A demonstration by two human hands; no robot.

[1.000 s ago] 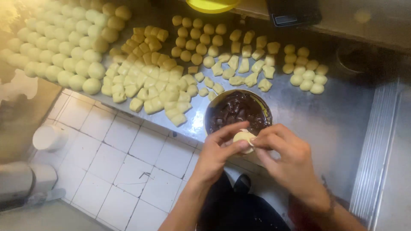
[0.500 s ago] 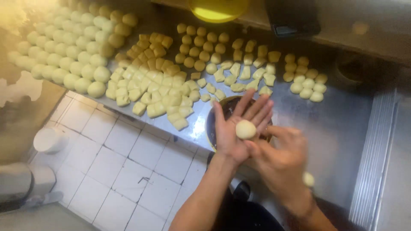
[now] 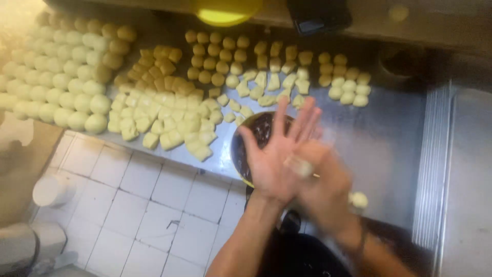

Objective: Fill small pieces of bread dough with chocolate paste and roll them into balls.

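Observation:
My left hand (image 3: pixel 274 154) is spread flat, palm up, over a bowl of dark filling (image 3: pixel 256 134). My right hand (image 3: pixel 324 177), blurred with motion, presses across that palm with a pale dough ball (image 3: pixel 300 166) between the two palms. Only a sliver of the ball shows. A small loose piece of dough (image 3: pixel 359 199) lies on the steel counter (image 3: pixel 389 149) just right of my right wrist.
Many cut dough pieces (image 3: pixel 169 120) cover the counter's middle, round dough balls (image 3: pixel 61 92) fill the left, and smaller balls (image 3: pixel 348 87) sit at the back right. A yellow bowl (image 3: pixel 225 13) stands at the far edge. White floor tiles (image 3: pixel 154 205) lie below.
A second ago both hands pinched the dough over the bowl. Then the ball lay on my open left palm. Now my right hand has come over it and moves fast.

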